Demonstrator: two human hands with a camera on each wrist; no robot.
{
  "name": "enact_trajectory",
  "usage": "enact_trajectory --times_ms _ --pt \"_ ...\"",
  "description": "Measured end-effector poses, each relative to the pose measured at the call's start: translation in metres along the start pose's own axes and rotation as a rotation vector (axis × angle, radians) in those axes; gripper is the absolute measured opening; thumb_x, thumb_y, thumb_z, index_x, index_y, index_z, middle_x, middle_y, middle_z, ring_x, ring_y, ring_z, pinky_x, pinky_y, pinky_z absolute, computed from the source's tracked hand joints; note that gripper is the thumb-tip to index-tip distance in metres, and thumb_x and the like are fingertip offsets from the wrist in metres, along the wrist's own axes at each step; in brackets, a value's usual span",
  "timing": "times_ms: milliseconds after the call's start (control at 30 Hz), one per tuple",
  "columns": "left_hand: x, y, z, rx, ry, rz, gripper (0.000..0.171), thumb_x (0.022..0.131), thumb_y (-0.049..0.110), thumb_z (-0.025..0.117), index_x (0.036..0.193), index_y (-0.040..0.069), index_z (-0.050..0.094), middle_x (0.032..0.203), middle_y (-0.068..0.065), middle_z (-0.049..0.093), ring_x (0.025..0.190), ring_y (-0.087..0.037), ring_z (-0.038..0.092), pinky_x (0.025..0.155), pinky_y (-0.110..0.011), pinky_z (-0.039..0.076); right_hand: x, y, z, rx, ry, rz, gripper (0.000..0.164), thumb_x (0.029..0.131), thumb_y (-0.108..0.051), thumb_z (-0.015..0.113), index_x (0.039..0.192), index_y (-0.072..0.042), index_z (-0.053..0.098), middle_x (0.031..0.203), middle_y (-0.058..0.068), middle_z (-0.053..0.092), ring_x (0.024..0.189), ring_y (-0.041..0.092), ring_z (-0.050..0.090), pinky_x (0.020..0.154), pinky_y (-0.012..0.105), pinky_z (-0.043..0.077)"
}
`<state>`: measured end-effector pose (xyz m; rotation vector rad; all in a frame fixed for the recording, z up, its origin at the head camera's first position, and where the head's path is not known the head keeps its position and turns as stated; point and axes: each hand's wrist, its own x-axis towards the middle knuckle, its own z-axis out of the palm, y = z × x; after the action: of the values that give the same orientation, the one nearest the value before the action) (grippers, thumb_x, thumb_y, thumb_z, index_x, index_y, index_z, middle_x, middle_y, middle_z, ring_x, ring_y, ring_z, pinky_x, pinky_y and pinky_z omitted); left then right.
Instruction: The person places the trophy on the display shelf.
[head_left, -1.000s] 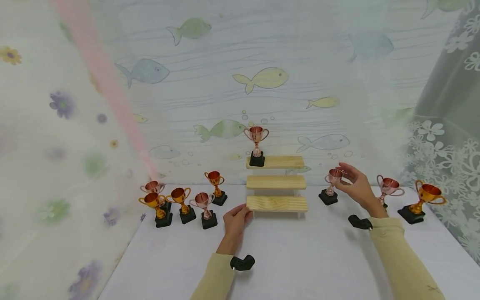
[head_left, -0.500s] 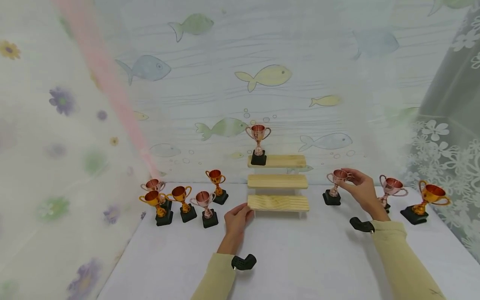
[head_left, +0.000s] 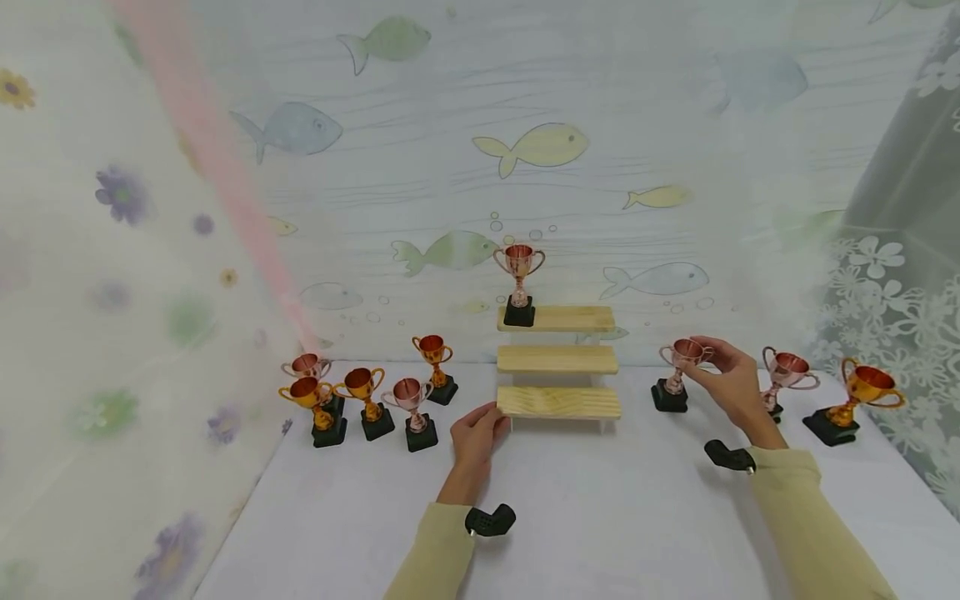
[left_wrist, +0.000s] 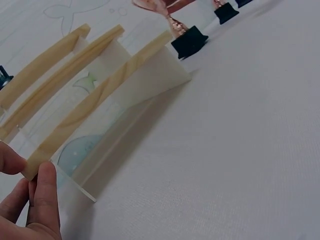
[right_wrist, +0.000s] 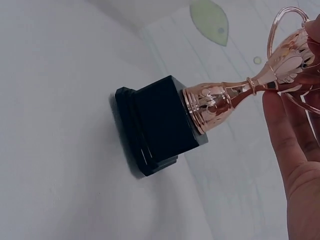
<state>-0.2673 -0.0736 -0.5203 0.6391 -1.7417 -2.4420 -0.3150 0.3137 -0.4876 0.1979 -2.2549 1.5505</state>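
Note:
In the head view, my right hand (head_left: 727, 385) holds a rose-gold trophy cup (head_left: 678, 367) by its bowl, thumb on one side and fingers on the other. The right wrist view shows its black square base (right_wrist: 160, 122) right at the white cloth. My left hand (head_left: 474, 437) pinches the left end of the lowest wooden step of a three-tier display stand (head_left: 558, 403). In the left wrist view, thumb and fingers (left_wrist: 46, 197) grip that step's corner; clear side panels carry the steps. Another rose-gold trophy (head_left: 519, 287) stands at the left of the top step.
Several gold and rose-gold trophies, including a gold one (head_left: 362, 400), stand in a group left of the stand. Right of my right hand are a rose-gold trophy (head_left: 786, 379) and a gold trophy (head_left: 847, 404). A fish-patterned curtain (head_left: 420, 167) hangs behind the white table (head_left: 600, 517).
The trophy in my right hand has shifted slightly to the right and its base has turned squarer to the view. My left hand keeps its hold on the step.

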Motion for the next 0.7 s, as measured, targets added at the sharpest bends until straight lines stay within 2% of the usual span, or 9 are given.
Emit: enact_trajectory --times_ms 200,433,700 --pt "-0.003 0.002 0.0 -0.008 -0.011 0.004 0.03 0.094 0.002 0.066 0.122 -0.009 0.066 0.118 -0.024 0.066 0.089 -0.016 0.07 0.084 -0.027 0.061 -0.002 -0.011 -0.001 0.071 0.031 -0.038 0.045 0.088 0.001 0.076 0.13 0.005 0.061 0.104 -0.021 0.065 0.093 -0.002 0.06 0.075 0.006 0.053" --pt "-0.003 0.001 0.0 -0.013 -0.014 0.001 0.03 0.094 0.002 0.066 0.122 -0.008 0.067 0.119 -0.023 0.066 0.091 -0.016 0.071 0.086 -0.028 0.061 0.001 -0.046 0.002 0.203 0.057 -0.149 0.045 0.084 0.013 0.073 0.127 0.009 0.062 0.105 -0.011 0.068 0.09 0.004 0.06 0.077 0.009 0.056" --pt "-0.002 0.002 0.0 -0.015 -0.015 -0.002 0.03 0.095 0.003 0.065 0.123 -0.008 0.067 0.12 -0.023 0.066 0.092 -0.016 0.07 0.089 -0.029 0.061 0.009 -0.087 0.009 0.213 0.079 -0.207 0.044 0.082 0.012 0.075 0.124 0.007 0.065 0.107 -0.008 0.069 0.09 0.006 0.061 0.077 0.012 0.057"
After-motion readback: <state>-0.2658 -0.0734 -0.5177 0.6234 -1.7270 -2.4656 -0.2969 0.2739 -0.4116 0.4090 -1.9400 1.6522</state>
